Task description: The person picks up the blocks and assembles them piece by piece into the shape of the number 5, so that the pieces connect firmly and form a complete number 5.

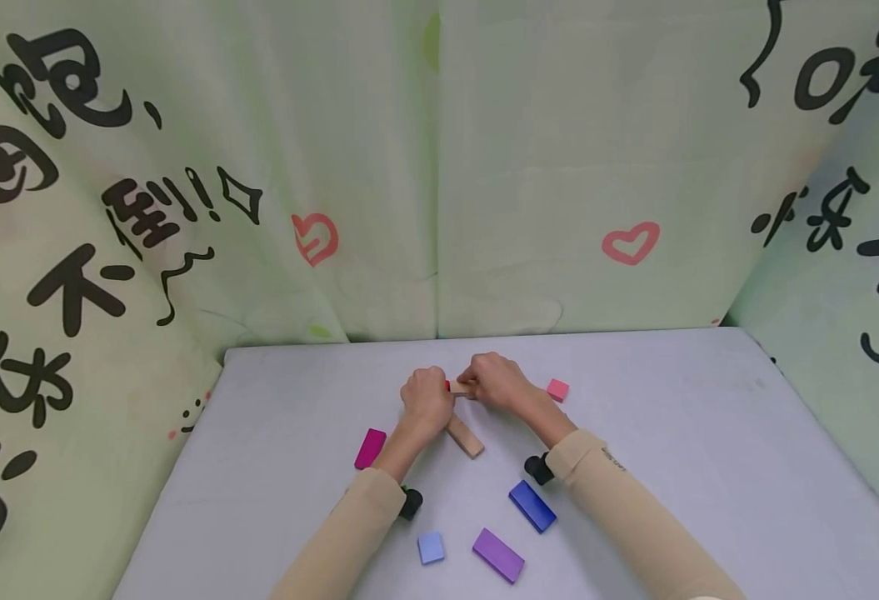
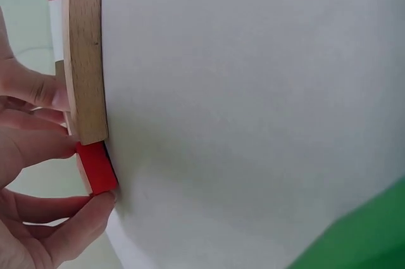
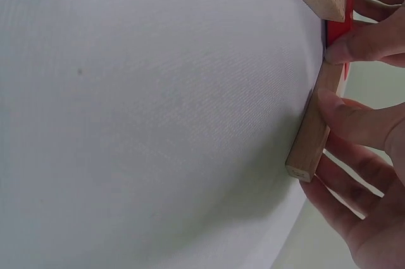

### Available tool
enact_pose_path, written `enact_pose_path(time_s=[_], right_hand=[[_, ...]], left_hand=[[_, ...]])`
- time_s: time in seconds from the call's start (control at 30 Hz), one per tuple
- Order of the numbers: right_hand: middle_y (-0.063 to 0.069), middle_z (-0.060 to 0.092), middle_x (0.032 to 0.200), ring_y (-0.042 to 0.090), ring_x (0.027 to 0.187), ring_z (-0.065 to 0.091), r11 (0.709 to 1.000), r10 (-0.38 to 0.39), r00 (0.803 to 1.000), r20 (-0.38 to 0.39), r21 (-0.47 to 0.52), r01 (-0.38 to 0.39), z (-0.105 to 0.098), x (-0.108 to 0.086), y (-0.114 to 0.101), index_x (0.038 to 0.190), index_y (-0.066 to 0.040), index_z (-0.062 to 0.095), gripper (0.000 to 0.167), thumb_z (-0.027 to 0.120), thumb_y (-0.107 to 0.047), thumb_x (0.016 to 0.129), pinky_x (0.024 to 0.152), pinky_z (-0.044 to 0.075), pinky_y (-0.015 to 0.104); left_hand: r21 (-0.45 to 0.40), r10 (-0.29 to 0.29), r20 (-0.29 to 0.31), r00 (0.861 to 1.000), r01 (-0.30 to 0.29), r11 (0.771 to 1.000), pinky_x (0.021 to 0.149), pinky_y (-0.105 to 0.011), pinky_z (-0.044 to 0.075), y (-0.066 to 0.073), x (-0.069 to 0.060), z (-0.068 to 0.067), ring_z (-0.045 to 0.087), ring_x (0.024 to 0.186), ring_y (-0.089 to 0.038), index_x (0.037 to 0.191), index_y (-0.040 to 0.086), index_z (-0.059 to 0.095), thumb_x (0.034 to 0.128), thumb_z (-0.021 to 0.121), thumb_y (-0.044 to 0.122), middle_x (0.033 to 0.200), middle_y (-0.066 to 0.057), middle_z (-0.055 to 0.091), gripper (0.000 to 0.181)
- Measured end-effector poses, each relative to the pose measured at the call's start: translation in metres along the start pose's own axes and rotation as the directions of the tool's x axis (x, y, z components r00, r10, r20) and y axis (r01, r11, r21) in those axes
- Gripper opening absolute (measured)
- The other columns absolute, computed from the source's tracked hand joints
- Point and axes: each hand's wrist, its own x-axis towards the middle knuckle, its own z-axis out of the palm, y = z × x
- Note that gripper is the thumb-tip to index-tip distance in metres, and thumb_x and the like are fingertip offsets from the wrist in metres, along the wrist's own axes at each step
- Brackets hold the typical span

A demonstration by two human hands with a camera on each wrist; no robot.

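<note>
My left hand [image 1: 427, 398] pinches a small red block [image 2: 97, 169] between thumb and fingers at the far part of the table. Close beside it, my right hand [image 1: 495, 381] holds a narrow wooden block [image 3: 312, 123], thumb on one face and fingers behind. One end of that block meets the red block in the right wrist view. A second wooden block [image 1: 466, 436] lies slantwise on the near side of both hands. The left hand hides part of the red block in the head view.
A magenta block [image 1: 369, 448] lies left of the left forearm, and a pink block [image 1: 557, 390] beyond the right wrist. Nearer are a dark blue block [image 1: 532, 506], a purple block [image 1: 498, 555] and a light blue block [image 1: 431, 547]. Printed curtains [image 1: 529, 167] surround the white table [image 1: 671, 400].
</note>
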Motion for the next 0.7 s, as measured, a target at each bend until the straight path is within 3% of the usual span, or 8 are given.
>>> enact_pose_path(time_s=[0.7], right_hand=[[0.008, 0.077, 0.106, 0.013, 0.076, 0.054, 1.000, 0.000, 1.000, -0.013, 0.007, 0.000, 0.0024, 0.0002, 0.0013, 0.112, -0.005, 0.079, 0.023, 0.077, -0.003, 0.089, 0.061, 0.043, 0.022]], left_hand=[[-0.004, 0.027, -0.034, 0.999, -0.027, 1.000, 0.061, -0.040, 0.055, 0.0022, -0.0009, 0.0033, 0.066, 0.075, -0.027, 0.075, 0.003, 0.066, 0.0898, 0.076, 0.013, 0.077, -0.013, 0.066, 0.021]])
